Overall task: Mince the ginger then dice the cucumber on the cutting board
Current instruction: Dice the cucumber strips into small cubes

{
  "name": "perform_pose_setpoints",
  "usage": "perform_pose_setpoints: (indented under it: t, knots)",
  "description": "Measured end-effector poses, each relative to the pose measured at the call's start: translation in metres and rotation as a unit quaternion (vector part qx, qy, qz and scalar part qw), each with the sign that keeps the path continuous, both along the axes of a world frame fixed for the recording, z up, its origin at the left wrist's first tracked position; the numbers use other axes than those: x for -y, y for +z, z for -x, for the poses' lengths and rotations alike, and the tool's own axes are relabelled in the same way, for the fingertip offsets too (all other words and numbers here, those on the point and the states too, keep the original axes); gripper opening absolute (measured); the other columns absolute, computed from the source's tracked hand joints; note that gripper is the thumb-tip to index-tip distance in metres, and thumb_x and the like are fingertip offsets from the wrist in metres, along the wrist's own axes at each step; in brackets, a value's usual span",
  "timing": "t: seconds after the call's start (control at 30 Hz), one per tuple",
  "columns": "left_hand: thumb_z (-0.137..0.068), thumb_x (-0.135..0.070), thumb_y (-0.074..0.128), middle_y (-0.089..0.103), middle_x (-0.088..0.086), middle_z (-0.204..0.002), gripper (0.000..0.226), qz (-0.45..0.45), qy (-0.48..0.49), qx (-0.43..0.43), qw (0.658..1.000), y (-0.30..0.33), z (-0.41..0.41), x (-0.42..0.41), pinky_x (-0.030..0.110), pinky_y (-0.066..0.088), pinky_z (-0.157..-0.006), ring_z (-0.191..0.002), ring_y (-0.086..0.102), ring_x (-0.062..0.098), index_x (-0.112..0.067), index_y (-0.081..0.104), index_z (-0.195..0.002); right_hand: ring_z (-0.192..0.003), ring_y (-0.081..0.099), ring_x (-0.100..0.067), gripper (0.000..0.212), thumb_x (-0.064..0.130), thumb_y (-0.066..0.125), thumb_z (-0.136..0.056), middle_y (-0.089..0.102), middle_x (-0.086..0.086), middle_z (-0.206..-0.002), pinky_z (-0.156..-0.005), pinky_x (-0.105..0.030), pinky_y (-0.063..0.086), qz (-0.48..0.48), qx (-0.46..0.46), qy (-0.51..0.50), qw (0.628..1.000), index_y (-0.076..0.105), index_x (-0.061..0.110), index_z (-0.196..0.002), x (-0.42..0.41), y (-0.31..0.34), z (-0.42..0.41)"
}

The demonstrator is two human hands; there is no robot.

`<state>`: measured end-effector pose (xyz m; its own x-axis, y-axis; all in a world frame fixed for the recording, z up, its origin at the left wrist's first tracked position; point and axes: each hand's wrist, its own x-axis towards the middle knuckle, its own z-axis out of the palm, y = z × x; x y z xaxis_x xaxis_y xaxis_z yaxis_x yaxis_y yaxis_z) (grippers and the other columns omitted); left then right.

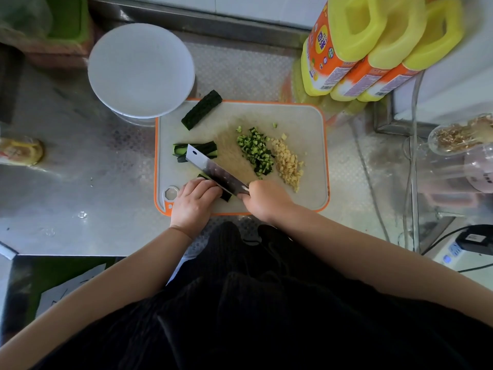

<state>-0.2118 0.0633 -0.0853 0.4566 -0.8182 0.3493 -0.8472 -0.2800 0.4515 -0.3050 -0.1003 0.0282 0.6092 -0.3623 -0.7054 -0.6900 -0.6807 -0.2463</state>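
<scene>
On rounded orange-rimmed cutting board (301, 121), steel cleaver (213, 170), diced cucumber (255, 152)

On the cutting board (301, 121), the right hand (262, 200) grips a cleaver (213, 170) over a cucumber piece (226, 195) the left hand (193, 202) presses; diced cucumber (254, 152) lies beside minced ginger (288, 162).

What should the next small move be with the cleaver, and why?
Probably press the cleaver down through the cucumber strips that the left hand pins, then shift along. The right hand grips its handle, blade over them; the minced ginger looks done, and more strips remain uncut.
</scene>
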Motion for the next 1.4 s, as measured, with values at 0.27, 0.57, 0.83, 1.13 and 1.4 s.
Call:
perform_pose_setpoints:
  t: [0.27, 0.57, 0.83, 1.13, 1.4]
  knots:
    - [-0.087, -0.005, 0.058, 0.065, 0.007, -0.106, 0.019, -0.018, -0.007, -0.005, 1.000, -0.001, 0.001, -0.002, 0.045, 0.052, -0.078, -0.100, 0.054, 0.033, -0.012, 0.065, -0.103, -0.063, 0.049, -0.021, 0.032, 0.039, 0.044, -0.099, 0.047, 0.000, -0.067, -0.051, -0.029, 0.033, 0.019, 0.019, 0.029, 0.999, 0.050, 0.012, -0.082, -0.002, 0.004, 0.003]
    - [-0.085, 0.001, 0.065, 0.066, 0.010, -0.105, 0.019, -0.012, -0.011, -0.020, 1.000, -0.002, -0.001, -0.002, 0.047, 0.053, -0.079, -0.098, 0.057, 0.035, -0.008, 0.069, -0.101, -0.056, 0.045, -0.016, 0.027, 0.031, 0.045, -0.100, 0.048, -0.001, -0.067, -0.046, -0.027, 0.033, 0.033, -0.021, 0.068, 0.997, 0.051, 0.013, -0.082, -0.002, 0.016, -0.007]
    - [-0.084, 0.002, 0.068, 0.067, 0.010, -0.105, 0.019, -0.005, -0.013, -0.025, 1.000, -0.002, -0.001, -0.002, 0.047, 0.052, -0.079, -0.099, 0.058, 0.035, -0.008, 0.071, -0.100, -0.059, 0.045, -0.020, 0.014, 0.015, 0.052, -0.096, 0.046, -0.003, -0.069, -0.046, -0.028, 0.030, 0.061, -0.087, 0.057, 0.993, 0.049, 0.013, -0.083, -0.009, 0.015, -0.026]
    - [-0.085, 0.001, 0.065, 0.067, 0.010, -0.103, 0.017, 0.004, -0.009, -0.015, 1.000, -0.001, -0.001, -0.002, 0.045, 0.053, -0.077, -0.098, 0.057, 0.033, -0.008, 0.071, -0.098, -0.060, 0.050, -0.021, 0.030, 0.012, 0.051, -0.094, 0.050, -0.002, -0.067, -0.044, -0.026, 0.029, 0.055, -0.050, 0.023, 0.997, 0.045, 0.017, -0.065, -0.017, 0.001, -0.014]
    - [-0.089, -0.002, 0.061, 0.064, 0.011, -0.104, 0.014, -0.008, -0.008, -0.011, 1.000, -0.002, -0.001, -0.002, 0.046, 0.053, -0.078, -0.097, 0.057, 0.035, -0.008, 0.069, -0.099, -0.065, 0.056, -0.024, 0.021, 0.024, 0.050, -0.095, 0.054, -0.003, -0.070, -0.049, -0.028, 0.037, -0.010, -0.025, -0.016, 0.999, 0.054, 0.012, -0.078, -0.006, -0.008, -0.007]
